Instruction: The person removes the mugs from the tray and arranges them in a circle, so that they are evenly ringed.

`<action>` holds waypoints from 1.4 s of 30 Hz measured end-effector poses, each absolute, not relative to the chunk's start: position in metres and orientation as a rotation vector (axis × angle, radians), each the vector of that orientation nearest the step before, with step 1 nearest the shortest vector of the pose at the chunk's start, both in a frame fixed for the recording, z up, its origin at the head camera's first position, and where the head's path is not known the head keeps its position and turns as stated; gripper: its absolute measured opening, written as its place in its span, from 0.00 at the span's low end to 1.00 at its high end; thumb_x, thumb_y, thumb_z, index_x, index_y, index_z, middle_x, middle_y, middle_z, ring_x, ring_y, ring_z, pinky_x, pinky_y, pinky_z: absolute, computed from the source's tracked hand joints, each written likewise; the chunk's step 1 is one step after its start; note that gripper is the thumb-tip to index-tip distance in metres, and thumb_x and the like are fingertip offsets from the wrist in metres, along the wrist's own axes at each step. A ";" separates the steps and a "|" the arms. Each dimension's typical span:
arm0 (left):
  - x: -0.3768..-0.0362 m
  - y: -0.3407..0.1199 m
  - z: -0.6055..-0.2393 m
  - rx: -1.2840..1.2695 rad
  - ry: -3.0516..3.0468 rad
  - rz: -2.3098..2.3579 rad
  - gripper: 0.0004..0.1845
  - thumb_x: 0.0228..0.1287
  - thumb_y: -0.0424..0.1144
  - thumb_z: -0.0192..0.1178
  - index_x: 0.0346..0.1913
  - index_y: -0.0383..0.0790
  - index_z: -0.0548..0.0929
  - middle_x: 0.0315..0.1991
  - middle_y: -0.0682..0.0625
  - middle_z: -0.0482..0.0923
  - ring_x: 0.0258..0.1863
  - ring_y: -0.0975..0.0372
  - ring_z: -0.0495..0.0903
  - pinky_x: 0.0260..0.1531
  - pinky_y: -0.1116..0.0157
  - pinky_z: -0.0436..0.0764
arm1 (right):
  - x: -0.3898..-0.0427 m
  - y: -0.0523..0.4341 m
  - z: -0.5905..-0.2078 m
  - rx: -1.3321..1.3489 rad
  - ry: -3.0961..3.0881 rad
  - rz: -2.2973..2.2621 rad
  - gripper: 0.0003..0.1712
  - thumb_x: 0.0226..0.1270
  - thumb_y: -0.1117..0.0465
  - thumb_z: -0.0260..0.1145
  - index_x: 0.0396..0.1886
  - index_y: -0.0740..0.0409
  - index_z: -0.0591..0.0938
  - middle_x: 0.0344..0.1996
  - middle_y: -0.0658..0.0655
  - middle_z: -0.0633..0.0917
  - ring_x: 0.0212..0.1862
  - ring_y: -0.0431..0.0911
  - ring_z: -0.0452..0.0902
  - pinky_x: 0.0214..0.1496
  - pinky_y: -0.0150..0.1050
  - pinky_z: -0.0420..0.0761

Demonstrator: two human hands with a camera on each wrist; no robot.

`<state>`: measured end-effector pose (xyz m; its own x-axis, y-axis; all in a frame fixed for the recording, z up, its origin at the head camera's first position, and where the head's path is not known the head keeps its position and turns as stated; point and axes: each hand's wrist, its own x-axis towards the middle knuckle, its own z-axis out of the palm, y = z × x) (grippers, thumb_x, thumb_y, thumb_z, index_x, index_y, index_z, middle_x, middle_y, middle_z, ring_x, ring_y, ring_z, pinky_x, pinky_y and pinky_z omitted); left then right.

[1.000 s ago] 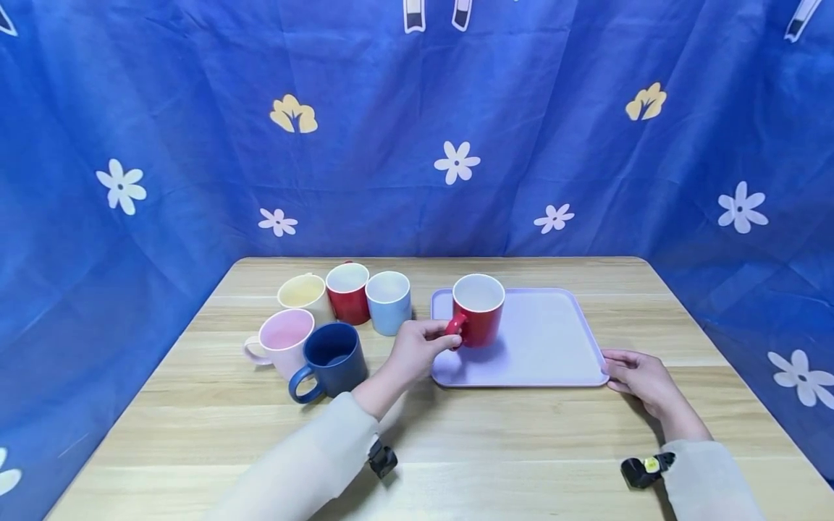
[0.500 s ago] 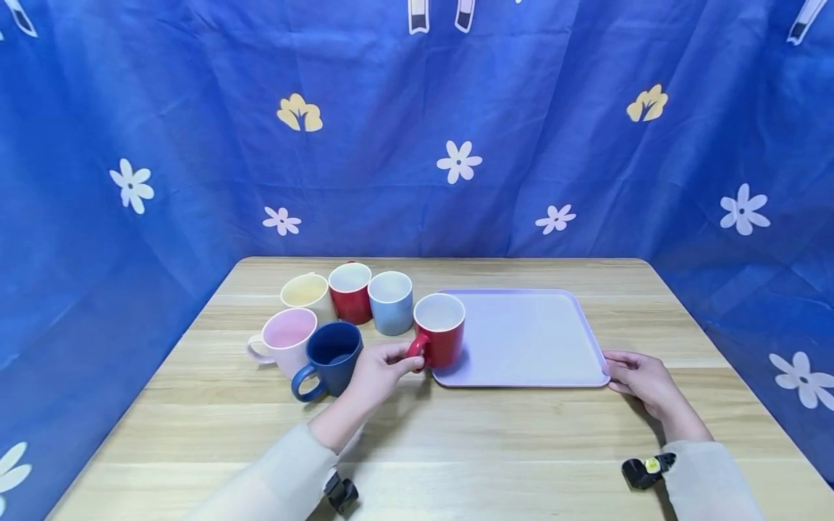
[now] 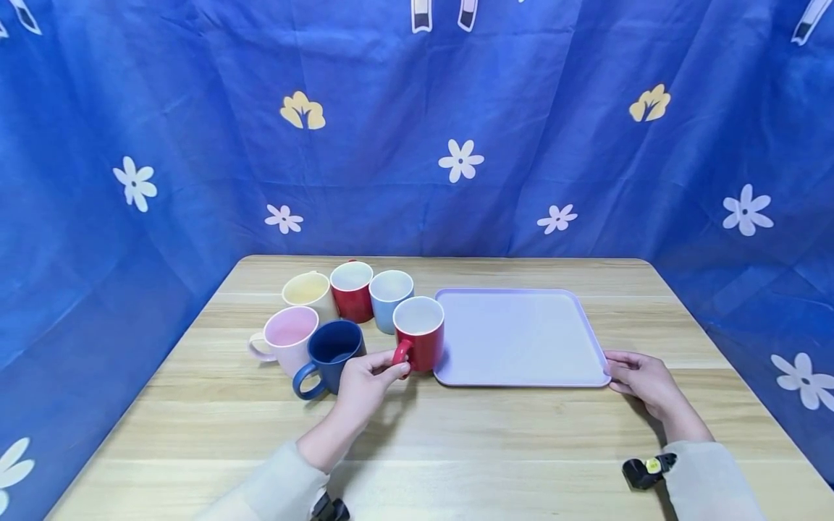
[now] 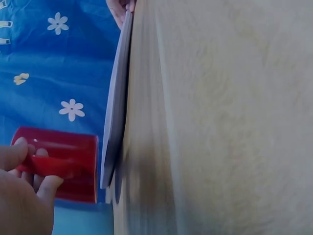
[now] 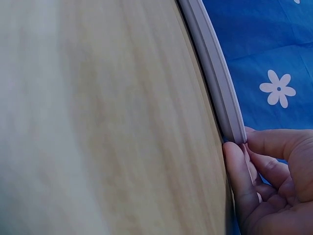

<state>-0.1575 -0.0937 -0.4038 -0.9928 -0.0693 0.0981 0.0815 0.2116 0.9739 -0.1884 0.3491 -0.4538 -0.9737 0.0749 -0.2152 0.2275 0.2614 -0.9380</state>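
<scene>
My left hand (image 3: 362, 385) pinches the handle of a red mug (image 3: 423, 349) with a white inside, held upright at the left edge of a lilac tray (image 3: 521, 336). In the left wrist view, thumb and fingers close round the handle of the red mug (image 4: 73, 169), whose base is above the table. My right hand (image 3: 641, 380) grips the tray's front right corner. Seen from the right wrist, the thumb lies over the rim of the tray (image 5: 217, 73) and the other fingers lie under it.
Left of the tray stand a light blue mug (image 3: 389, 307), a second red mug (image 3: 353, 302), a cream mug (image 3: 316, 295), a pink mug (image 3: 289, 344) and a dark blue mug (image 3: 335, 358). They cluster on the wooden table (image 3: 495, 449). A blue patterned cloth (image 3: 384, 130) hangs behind.
My left hand has carried the red mug leftward and toward me, from over the tray to its left edge beside the other mugs. The right hand and the tray have stayed put.
</scene>
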 end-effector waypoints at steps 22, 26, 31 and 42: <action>-0.151 -0.098 -0.412 0.202 -2.237 -1.871 0.09 0.52 0.26 0.69 0.38 0.26 0.86 0.28 0.41 0.84 0.25 0.60 0.80 0.28 0.70 0.79 | -0.188 0.349 -0.451 0.299 2.383 -1.806 0.30 0.65 0.67 0.63 0.61 0.80 0.66 0.37 0.49 0.84 0.35 0.34 0.79 0.37 0.33 0.82; -0.151 -0.098 -0.414 0.236 -2.219 -1.874 0.10 0.52 0.26 0.69 0.39 0.26 0.86 0.28 0.41 0.84 0.25 0.56 0.80 0.28 0.69 0.79 | -0.187 0.349 -0.451 0.304 2.385 -1.798 0.30 0.65 0.66 0.63 0.62 0.79 0.66 0.37 0.49 0.84 0.35 0.34 0.79 0.38 0.33 0.82; -0.151 -0.099 -0.416 0.301 -2.198 -1.878 0.11 0.53 0.26 0.68 0.41 0.27 0.86 0.29 0.41 0.84 0.25 0.56 0.81 0.28 0.69 0.79 | -0.187 0.348 -0.450 0.302 2.383 -1.796 0.30 0.65 0.65 0.63 0.61 0.79 0.66 0.37 0.49 0.83 0.35 0.34 0.79 0.38 0.33 0.82; -0.149 -0.100 -0.417 0.316 -2.163 -1.902 0.14 0.53 0.28 0.69 0.44 0.25 0.84 0.32 0.38 0.84 0.24 0.66 0.79 0.27 0.75 0.77 | -0.187 0.348 -0.449 0.308 2.383 -1.791 0.29 0.65 0.67 0.62 0.62 0.79 0.66 0.37 0.49 0.83 0.35 0.34 0.79 0.38 0.33 0.82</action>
<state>-0.1485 -0.1004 -0.4173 -0.9468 -0.3194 0.0397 -0.0014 0.1276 0.9918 -0.1873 0.3475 -0.4488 -0.9685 0.0766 -0.2371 0.2490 0.2684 -0.9306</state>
